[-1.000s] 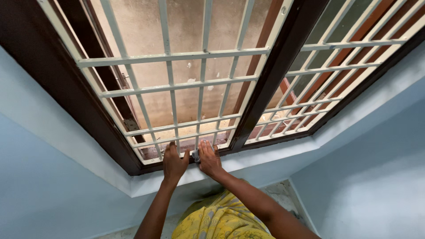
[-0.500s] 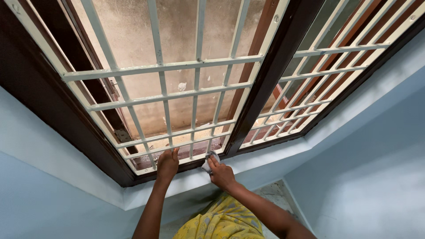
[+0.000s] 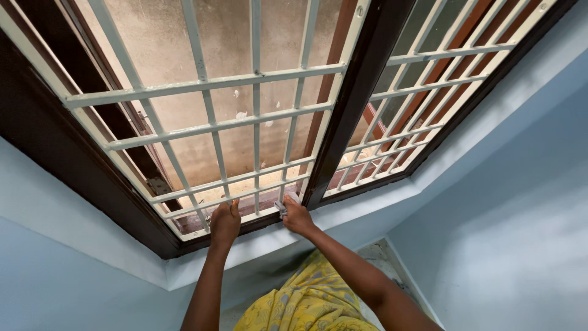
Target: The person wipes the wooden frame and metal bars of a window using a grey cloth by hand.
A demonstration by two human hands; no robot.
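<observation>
My left hand (image 3: 225, 223) rests on the bottom of the cream window grille (image 3: 202, 129), its fingers curled on a lower bar. My right hand (image 3: 298, 217) is closed on a small pale cloth (image 3: 289, 198) and presses it against the grille's lower bar, just left of the dark brown centre post (image 3: 343, 116). Both arms reach up from below. Yellow patterned clothing (image 3: 306, 303) shows at the bottom.
A dark brown wooden frame (image 3: 73, 184) surrounds the grille. A pale ledge (image 3: 367, 205) runs below it. Light blue walls (image 3: 502, 233) stand left and right. A stained outside wall (image 3: 233, 43) shows through the bars, and a second grille panel (image 3: 416, 98) lies to the right.
My right hand has shifted with the cloth up and slightly right along the bottom bar, toward the centre post. My left hand has stayed on the bar. The view has tilted a little.
</observation>
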